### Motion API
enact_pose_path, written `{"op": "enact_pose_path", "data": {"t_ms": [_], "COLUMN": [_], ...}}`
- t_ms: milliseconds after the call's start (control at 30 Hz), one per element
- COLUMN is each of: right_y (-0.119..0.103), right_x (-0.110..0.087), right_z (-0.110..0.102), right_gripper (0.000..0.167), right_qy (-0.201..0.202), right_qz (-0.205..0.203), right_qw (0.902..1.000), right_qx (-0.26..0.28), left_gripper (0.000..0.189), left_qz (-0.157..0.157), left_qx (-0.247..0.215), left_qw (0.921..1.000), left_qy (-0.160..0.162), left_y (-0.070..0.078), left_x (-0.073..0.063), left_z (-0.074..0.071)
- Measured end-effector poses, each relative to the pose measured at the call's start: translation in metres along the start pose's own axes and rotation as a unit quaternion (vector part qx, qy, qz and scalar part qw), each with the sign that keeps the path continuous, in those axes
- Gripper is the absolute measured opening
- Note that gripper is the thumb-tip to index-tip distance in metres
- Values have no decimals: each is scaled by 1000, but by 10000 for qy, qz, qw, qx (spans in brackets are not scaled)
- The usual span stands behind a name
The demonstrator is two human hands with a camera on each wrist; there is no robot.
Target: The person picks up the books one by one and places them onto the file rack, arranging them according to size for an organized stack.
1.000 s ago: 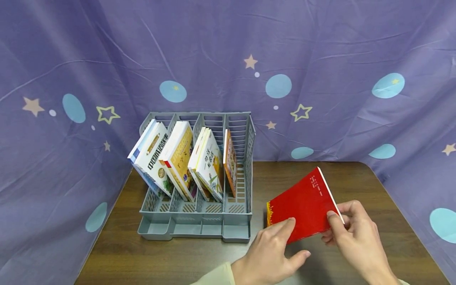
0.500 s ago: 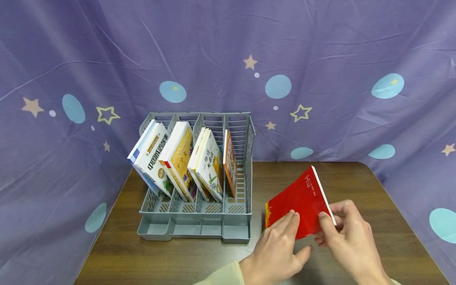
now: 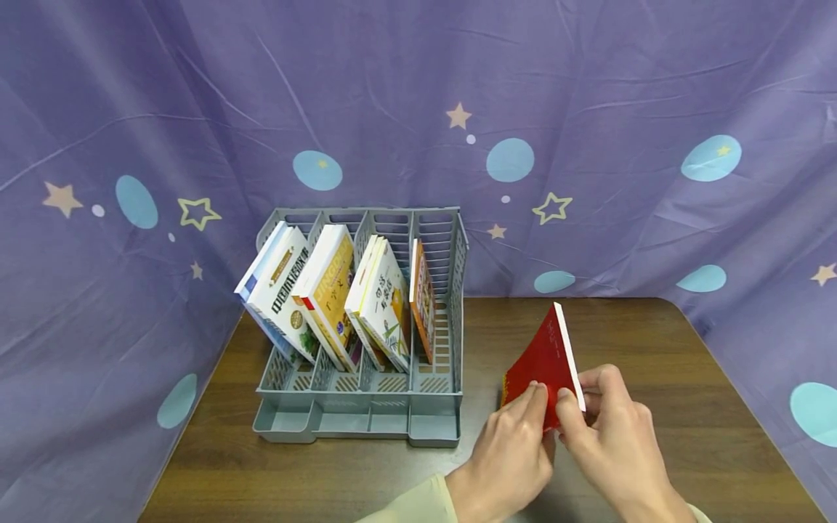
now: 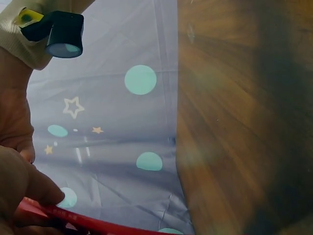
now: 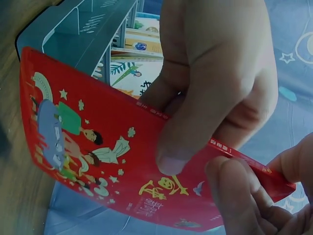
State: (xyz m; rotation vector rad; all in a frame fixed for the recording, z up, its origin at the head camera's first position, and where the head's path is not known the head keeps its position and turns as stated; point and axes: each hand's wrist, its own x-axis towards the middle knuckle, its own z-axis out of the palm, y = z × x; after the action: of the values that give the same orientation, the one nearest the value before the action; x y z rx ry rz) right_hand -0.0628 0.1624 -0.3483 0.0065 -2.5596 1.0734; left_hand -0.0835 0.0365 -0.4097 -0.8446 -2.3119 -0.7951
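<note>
A thin red book [image 3: 538, 363] is held tilted above the table, right of the rack. Its white page edge faces right in the head view. My left hand [image 3: 506, 447] grips the lower edge, fingers on the back cover. In the right wrist view its thumb [image 5: 178, 154] lies on the illustrated front cover [image 5: 93, 132]. My right hand [image 3: 617, 439] pinches the near right corner, thumb on the back cover and fingertips [image 5: 234, 183] on the front. Only a strip of the red book [image 4: 98, 225] shows in the left wrist view.
A grey slotted rack [image 3: 434, 402] stands left on the wooden table [image 3: 314, 479]. White books [image 3: 281, 290], yellow books [image 3: 330, 298], more white books [image 3: 382, 305] and an orange book [image 3: 423, 301] lean in its compartments. A purple patterned curtain [image 3: 405, 73] hangs behind.
The red book has turned, so its back cover looks narrower and its page edge has moved left. My right hand shifted left with it. My left thumb, seen apart earlier, has gone behind the book.
</note>
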Motion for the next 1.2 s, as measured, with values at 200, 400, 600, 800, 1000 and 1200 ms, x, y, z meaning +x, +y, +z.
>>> {"op": "enact_pose_path", "data": {"t_ms": [200, 400, 600, 800, 1000, 1200], "right_y": [-6, -10, -11, -11, -11, -4], "right_x": [2, 3, 4, 10, 15, 26], "right_z": [8, 15, 21, 23, 22, 17], "right_gripper": [20, 22, 24, 26, 37, 46], "right_qy": [288, 376, 543, 770, 757, 1330], "right_qz": [-599, -866, -1263, -2036, -2456, -3163], "right_qw": [9975, 9952, 9901, 9756, 9662, 9353], "right_qx": [-235, -257, -282, -291, 212, 869], "left_gripper": [47, 53, 53, 54, 43, 47], "left_qz": [-42, -171, -145, -217, -297, -402], "left_qx": [5, 268, 417, 36, -200, -598], "left_qw": [9993, 9985, 9984, 9978, 9921, 9868], "left_qy": [371, 454, 363, 630, 1203, 1450], "left_y": [-4, -7, -9, -14, -20, -26], "left_x": [0, -1, -3, -2, 3, 6], "left_z": [2, 0, -2, -5, -10, -27]}}
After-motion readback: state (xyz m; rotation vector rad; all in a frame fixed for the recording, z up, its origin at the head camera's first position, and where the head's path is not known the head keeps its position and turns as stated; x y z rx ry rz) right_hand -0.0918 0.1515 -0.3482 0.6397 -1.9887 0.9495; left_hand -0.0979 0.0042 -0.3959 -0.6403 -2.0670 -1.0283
